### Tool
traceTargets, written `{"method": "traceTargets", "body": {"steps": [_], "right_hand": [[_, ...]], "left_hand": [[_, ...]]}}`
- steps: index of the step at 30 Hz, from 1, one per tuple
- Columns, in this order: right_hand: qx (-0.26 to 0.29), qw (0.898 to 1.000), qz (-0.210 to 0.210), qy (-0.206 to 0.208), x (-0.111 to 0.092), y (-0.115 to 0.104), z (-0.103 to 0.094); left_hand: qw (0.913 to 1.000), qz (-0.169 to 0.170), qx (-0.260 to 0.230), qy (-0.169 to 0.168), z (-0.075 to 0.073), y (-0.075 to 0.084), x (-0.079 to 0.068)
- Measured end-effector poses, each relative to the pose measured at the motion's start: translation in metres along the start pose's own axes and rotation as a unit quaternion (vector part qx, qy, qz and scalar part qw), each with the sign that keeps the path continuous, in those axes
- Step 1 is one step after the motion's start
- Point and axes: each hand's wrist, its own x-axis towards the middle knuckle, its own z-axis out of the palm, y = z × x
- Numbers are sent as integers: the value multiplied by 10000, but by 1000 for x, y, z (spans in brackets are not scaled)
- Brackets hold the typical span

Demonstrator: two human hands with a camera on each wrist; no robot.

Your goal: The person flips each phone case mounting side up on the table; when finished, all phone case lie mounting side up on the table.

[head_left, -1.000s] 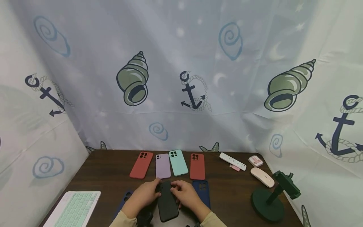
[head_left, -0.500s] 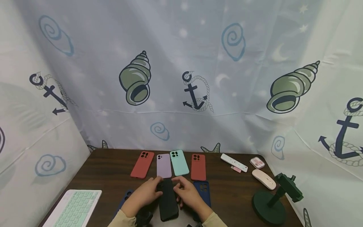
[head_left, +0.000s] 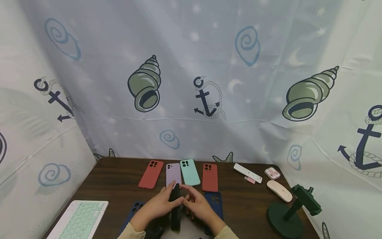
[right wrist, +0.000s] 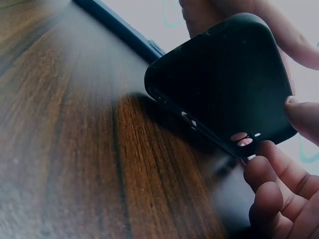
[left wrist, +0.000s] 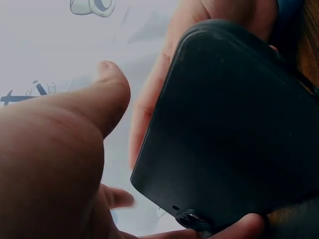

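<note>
A black phone case [head_left: 175,212] stands turned on its edge between my two hands at the front of the table. Skin-toned light shows through its camera holes [right wrist: 242,139] in the right wrist view. My left hand [head_left: 159,204] holds the case from the left, fingers at its camera end. In the left wrist view the left thumb [left wrist: 110,97] stands off the case, while a fingertip [left wrist: 246,225] touches its edge. My right hand [head_left: 198,205] pinches the corner near the camera holes between thumb and fingers. Part of the right fingers is hidden in the head view.
Behind my hands lie a red case [head_left: 151,175], a lilac case [head_left: 173,173], a mint case [head_left: 190,172] and another red case [head_left: 210,177]. Blue cases [head_left: 217,202] flank my forearms. A keyboard [head_left: 80,217] is left; a power strip [head_left: 247,172], mouse [head_left: 279,191] and green stand [head_left: 285,220] are right.
The black case has turned from showing its broad face to standing nearly edge-on in the head view. My left hand has shifted slightly right, its thumb moving across the case.
</note>
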Motion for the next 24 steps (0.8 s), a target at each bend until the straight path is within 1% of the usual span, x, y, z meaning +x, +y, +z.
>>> {"method": "traceTargets", "body": {"steps": [3, 6, 9, 11, 16, 19, 24], "right_hand": [[-23, 10000, -1, -7, -1, -1, 2], [13, 10000, -8, -33, -2, -1, 2], [21, 10000, -22, -45, -2, -2, 2], [-24, 10000, -20, -19, -2, -1, 1], [-472, 9988, 88, 132, -1, 1, 3], [-788, 9967, 119, 167, -1, 4, 5], [-1021, 9946, 72, 174, 0, 5, 7]], "left_hand": [[9998, 211, 27, -9, 1, -2, 0], [9994, 352, 18, -74, 0, -3, 0], [9991, 403, -40, -134, -1, -4, 1], [9987, 410, -210, -229, -2, -4, 1], [9947, 495, -777, -452, -7, -4, 0], [9927, 570, -942, -488, -9, -2, -3], [9922, 515, -1030, -471, -12, 0, -5]]}}
